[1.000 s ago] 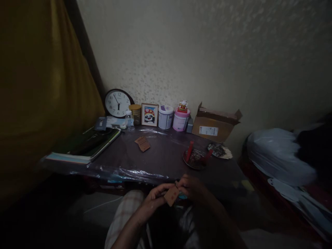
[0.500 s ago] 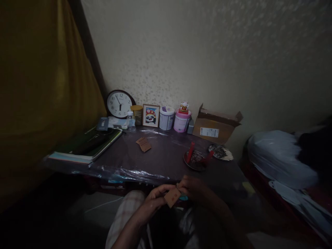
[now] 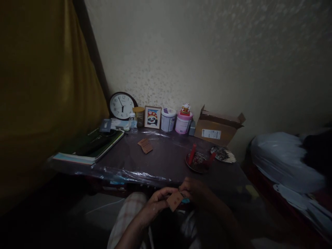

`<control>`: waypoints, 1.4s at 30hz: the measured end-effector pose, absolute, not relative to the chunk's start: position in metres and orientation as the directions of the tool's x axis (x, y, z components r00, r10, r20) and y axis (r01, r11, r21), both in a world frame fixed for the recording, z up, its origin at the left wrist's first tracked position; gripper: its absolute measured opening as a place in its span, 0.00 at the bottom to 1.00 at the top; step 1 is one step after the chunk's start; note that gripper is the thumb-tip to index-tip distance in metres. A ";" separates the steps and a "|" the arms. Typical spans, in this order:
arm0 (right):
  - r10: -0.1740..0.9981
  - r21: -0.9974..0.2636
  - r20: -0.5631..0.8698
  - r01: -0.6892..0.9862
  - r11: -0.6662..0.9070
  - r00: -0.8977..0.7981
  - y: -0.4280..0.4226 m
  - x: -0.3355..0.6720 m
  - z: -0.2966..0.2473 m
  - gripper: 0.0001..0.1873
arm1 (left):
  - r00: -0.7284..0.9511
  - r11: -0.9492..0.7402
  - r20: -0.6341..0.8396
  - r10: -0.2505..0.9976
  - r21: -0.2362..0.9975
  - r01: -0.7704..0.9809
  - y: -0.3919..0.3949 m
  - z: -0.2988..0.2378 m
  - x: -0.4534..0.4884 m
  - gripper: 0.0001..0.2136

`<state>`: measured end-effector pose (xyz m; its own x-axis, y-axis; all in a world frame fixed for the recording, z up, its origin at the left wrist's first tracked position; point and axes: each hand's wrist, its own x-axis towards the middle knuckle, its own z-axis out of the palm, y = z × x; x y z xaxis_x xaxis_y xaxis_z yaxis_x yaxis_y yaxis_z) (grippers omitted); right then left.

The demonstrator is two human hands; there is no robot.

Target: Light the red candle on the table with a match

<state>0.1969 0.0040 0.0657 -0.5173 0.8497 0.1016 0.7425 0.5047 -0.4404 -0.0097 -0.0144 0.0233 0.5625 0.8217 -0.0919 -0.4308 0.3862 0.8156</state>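
Now, card: small brown card (image 3: 174, 201), tilted, pinched between both my hands, just short of the table's near edge and over my lap.
Left hand: my left hand (image 3: 155, 204) is curled nearly closed, fingertips on the card's left side.
Right hand: my right hand (image 3: 193, 192) is closed too, fingers on the card's upper right corner; it's dim, so the exact grip is hard to make out.
Blue bit: something small and blue (image 3: 185, 200) peeks out just right of the card, under my right hand; I can't tell what it is.
Table: dark table (image 3: 166, 162) under clear plastic sheet.
Spare cards: a few more brown cards (image 3: 145, 146) lie loose toward the back, left of the middle.
Dish: dish (image 3: 198, 162) with two red candles, near the right end, close to the near edge.
Back edge: clock (image 3: 121, 105), framed picture (image 3: 152, 117), white tin (image 3: 168, 120), pink tin (image 3: 183, 123) and an open box (image 3: 216, 127), lined up against the wall.
Left end: books (image 3: 90, 147) stacked flat.
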 end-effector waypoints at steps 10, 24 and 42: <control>0.839 -0.390 0.071 0.759 0.521 -0.539 0.006 0.197 0.065 0.07 | 0.569 0.347 -0.062 0.820 0.844 -0.409 -0.011 0.015 -0.010 0.18; 0.850 -0.382 0.037 0.779 0.498 -0.525 0.011 0.198 0.054 0.06 | 0.575 0.290 -0.063 0.815 0.905 -0.312 -0.012 0.026 -0.011 0.17; 0.965 -0.647 0.198 0.718 0.258 -0.169 0.001 0.221 0.071 0.09 | 0.543 0.239 -0.014 0.840 0.907 -0.347 -0.011 0.020 -0.014 0.15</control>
